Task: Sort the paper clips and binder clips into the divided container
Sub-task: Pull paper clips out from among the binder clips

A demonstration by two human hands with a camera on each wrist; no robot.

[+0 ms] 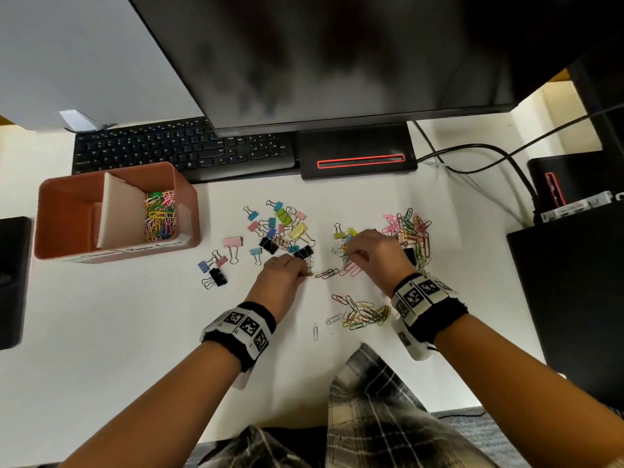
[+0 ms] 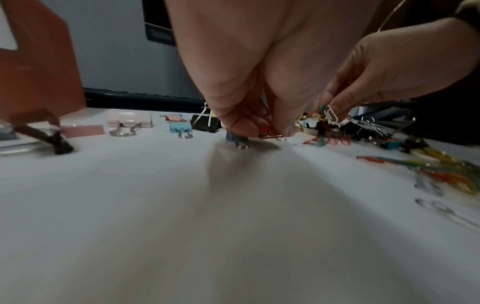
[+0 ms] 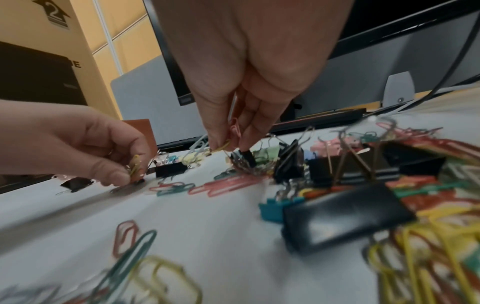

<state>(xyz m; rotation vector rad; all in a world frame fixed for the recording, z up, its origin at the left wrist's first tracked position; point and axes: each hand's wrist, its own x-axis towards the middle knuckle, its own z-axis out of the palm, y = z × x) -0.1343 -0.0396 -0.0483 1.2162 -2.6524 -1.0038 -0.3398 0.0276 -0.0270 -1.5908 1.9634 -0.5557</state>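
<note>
Coloured binder clips [image 1: 280, 231] lie scattered in the middle of the white desk. Paper clips lie in a heap [image 1: 410, 231] at the right and a smaller group [image 1: 363, 314] near the front. The terracotta divided container [image 1: 60, 211] stands at the left, with paper clips [image 1: 160, 214] in its right compartment. My left hand [image 1: 287, 273] pinches paper clips [image 2: 269, 131] low over the desk. My right hand [image 1: 364, 251] pinches several paper clips [image 3: 233, 131] just above the binder clips.
A black keyboard [image 1: 182, 148] and a monitor [image 1: 337, 55] on its stand base [image 1: 358, 157] fill the back. Cables [image 1: 472, 157] run to black boxes [image 1: 574, 265] at the right. A large black binder clip [image 3: 345, 214] lies by my right wrist.
</note>
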